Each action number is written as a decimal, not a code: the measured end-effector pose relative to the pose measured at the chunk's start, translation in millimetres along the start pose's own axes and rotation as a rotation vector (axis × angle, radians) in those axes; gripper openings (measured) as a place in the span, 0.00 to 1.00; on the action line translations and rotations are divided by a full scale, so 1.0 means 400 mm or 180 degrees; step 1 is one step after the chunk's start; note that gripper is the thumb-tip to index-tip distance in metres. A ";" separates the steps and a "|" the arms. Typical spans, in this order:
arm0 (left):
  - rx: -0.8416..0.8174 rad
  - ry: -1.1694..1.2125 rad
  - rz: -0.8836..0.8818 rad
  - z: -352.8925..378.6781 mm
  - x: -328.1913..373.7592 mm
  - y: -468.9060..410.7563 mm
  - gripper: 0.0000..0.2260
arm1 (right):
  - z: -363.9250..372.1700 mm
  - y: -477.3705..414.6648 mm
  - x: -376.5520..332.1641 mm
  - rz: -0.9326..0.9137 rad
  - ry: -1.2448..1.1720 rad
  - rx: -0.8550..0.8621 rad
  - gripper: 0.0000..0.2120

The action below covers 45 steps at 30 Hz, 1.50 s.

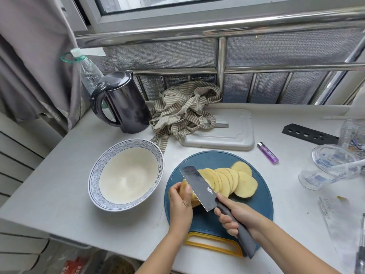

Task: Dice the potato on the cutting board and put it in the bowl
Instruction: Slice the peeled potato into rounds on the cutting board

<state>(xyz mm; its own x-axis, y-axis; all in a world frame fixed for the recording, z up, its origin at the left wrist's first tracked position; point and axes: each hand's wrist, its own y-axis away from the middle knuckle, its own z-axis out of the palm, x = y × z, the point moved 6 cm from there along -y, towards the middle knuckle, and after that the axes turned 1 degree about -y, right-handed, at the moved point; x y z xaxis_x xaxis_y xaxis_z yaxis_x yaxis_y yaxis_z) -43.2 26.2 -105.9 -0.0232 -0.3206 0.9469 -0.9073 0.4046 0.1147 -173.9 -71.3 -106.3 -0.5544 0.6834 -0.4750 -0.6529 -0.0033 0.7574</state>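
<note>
Yellow half-sliced potato (pixel 227 180) lies on the round blue cutting board (pixel 256 210); left grip (pixel 180 204) holds its uncut end, right grip (pixel 235 216) clasps the handle of the black cleaver (pixel 199 186); white patterned bowl (pixel 96 175) sits left of both.

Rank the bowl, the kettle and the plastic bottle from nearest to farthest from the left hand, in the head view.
1. The bowl, just to the left of the left hand.
2. The kettle, back left, beyond the bowl.
3. The plastic bottle, behind the kettle, farthest back.

Bowl (pixel 126 172) just left of board (pixel 260 202); bare counter (pixel 59 190) beyond.
</note>
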 end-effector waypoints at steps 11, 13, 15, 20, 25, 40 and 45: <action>-0.0155 0.0033 -0.0303 0.018 0.000 -0.020 0.14 | -0.005 0.035 -0.036 -0.0133 0.0083 0.0161 0.24; -0.0170 0.0001 -0.0326 0.015 0.009 -0.024 0.13 | -0.008 0.043 -0.065 -0.0431 0.0712 0.0407 0.24; -0.0178 -0.0082 -0.0263 0.010 0.021 -0.022 0.11 | -0.009 0.057 -0.092 -0.0669 0.1339 0.0692 0.24; -0.0250 -0.0195 -0.0179 -0.001 0.037 0.002 0.11 | -0.002 0.091 -0.145 -0.1188 0.3055 0.1479 0.23; -0.0183 -0.0423 0.0076 -0.025 0.036 0.040 0.20 | 0.027 0.116 -0.162 -0.1489 0.4506 0.2078 0.22; 0.0002 -0.1565 0.0947 -0.071 0.108 0.061 0.30 | 0.057 0.149 -0.181 -0.1527 0.6148 0.2457 0.08; -0.1113 -0.2222 0.2462 -0.004 0.246 0.007 0.18 | 0.082 0.160 -0.192 -0.1629 0.6234 0.2367 0.09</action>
<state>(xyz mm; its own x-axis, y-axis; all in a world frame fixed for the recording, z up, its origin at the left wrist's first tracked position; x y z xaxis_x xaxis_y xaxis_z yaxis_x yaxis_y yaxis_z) -47.3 -2.8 -12.0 -0.8669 -0.2451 0.4341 -0.3786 0.8901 -0.2537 -156.3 -100.0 -6.7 -0.4404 -0.8978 -0.0027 -0.8789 0.4305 0.2052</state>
